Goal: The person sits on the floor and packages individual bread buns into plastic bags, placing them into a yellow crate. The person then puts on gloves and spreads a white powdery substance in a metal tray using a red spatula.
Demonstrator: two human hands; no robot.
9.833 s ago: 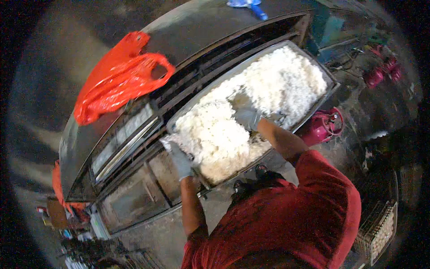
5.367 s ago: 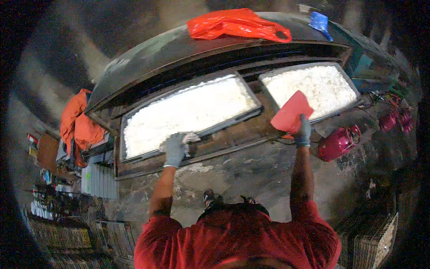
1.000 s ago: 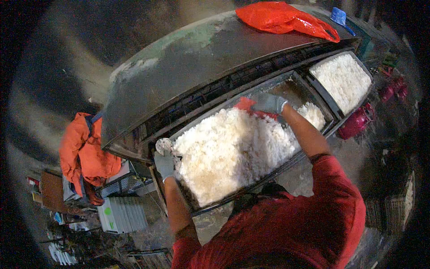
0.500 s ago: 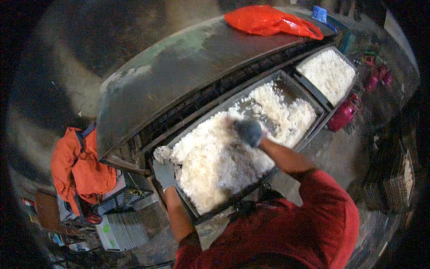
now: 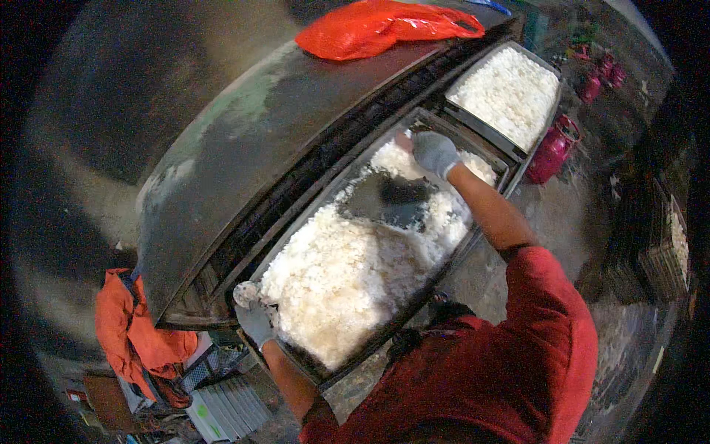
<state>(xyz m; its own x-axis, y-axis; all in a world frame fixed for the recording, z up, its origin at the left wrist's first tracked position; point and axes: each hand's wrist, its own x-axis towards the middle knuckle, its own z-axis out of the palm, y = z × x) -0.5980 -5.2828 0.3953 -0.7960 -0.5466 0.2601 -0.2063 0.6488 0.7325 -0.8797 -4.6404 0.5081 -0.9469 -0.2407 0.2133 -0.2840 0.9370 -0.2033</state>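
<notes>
A long dark metal tray [image 5: 323, 376] holds a bed of loose white, crumbly flakes [image 5: 333, 274]. My right hand [image 5: 435, 152], in a grey glove, is closed over the flakes near the tray's far right end. A pinkish-brown edge pokes out ahead of its fingers; I cannot make out what it belongs to. At the tray's left end, my gloved left hand [image 5: 257, 325] is closed by the rim, against a mottled whitish lump [image 5: 246, 294] whose kind is unclear. Between the hands, a dark bare patch [image 5: 370, 198] of tray bottom shows.
Another tray of white flakes [image 5: 506, 96] adjoins at the far right. Behind runs a big dark curved cover [image 5: 244, 155] bearing a red plastic bag [image 5: 370, 31]. Pink gas cylinders [image 5: 547, 154] stand right, beside stacked racks [image 5: 643, 237]. Orange cloth [image 5: 140, 333] hangs left.
My right hand has moved toward the tray's far right end, and flakes there are heaped differently, with a larger bare patch behind it. My left hand stays by the left end. The view has shifted.
</notes>
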